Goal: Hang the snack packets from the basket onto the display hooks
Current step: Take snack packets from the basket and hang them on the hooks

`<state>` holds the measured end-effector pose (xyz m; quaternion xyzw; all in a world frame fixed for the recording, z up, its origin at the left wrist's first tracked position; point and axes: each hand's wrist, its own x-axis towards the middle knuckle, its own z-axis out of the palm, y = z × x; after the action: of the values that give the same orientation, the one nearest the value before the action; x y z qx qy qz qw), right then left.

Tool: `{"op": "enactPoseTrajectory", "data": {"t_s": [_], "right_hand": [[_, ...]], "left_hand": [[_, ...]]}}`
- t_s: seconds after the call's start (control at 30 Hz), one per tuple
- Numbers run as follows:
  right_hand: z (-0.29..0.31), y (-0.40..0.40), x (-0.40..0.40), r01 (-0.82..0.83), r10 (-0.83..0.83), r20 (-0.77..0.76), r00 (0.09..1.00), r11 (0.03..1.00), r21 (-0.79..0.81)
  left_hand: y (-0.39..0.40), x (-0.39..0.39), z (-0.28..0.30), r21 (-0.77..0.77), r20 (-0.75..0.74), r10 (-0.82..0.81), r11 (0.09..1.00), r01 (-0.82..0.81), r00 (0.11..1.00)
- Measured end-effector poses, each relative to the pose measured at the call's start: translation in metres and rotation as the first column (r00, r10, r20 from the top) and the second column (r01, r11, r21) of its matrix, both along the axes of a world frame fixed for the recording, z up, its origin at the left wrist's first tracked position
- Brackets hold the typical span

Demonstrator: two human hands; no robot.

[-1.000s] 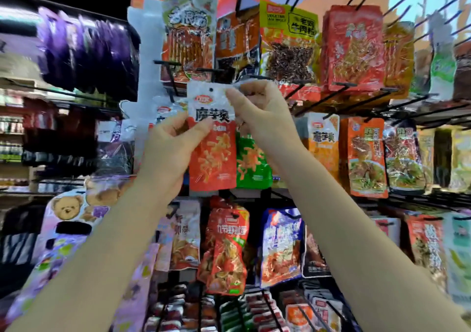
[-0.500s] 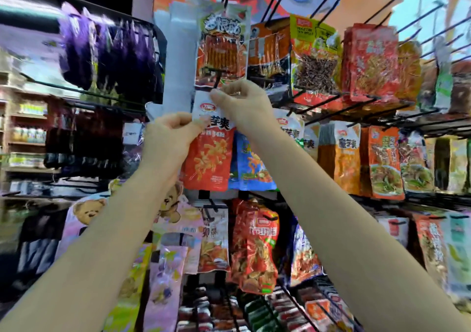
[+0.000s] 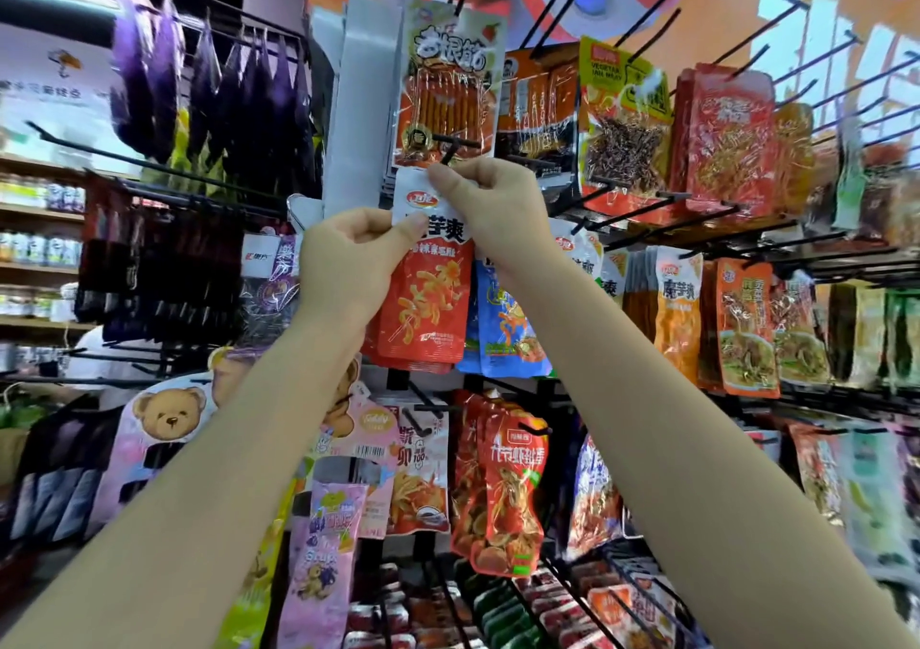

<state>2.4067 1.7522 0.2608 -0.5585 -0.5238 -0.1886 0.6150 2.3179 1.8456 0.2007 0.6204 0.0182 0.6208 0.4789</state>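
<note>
Purple packets: hanging, upper left rack. Left hand: fingers curled, pinching the white header of the red snack packet. Packet: upright, raised to the black display hook. Right hand: fingers pinching the header's top at the hook. Blue packet: hanging just right, behind.

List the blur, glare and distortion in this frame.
Head view: the red packet and both hands, left and right, are fairly sharp; edges smear, especially the purple bags and the right-side racks; wide-angle bending bows the shelves; glare on the glossy wrappers.
</note>
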Motion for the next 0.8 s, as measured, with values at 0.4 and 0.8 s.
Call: {"op": "enactPoseTrajectory", "data": {"t_s": [0.4, 0.8], "right_hand": [[0.0, -0.0042, 0.0034, 0.006, -0.005, 0.02, 1.0, 0.999, -0.039], [-0.0015, -0.0024, 0.0063, -0.037, 0.037, -0.047, 0.998, 0.999, 0.005]], "left_hand": [[0.0009, 0.0006, -0.0028, 0.05, -0.031, 0.048, 0.998, -0.047, 0.998], [-0.0031, -0.0012, -0.0009, 0.065, -0.054, 0.082, 0.995, -0.078, 0.995]]}}
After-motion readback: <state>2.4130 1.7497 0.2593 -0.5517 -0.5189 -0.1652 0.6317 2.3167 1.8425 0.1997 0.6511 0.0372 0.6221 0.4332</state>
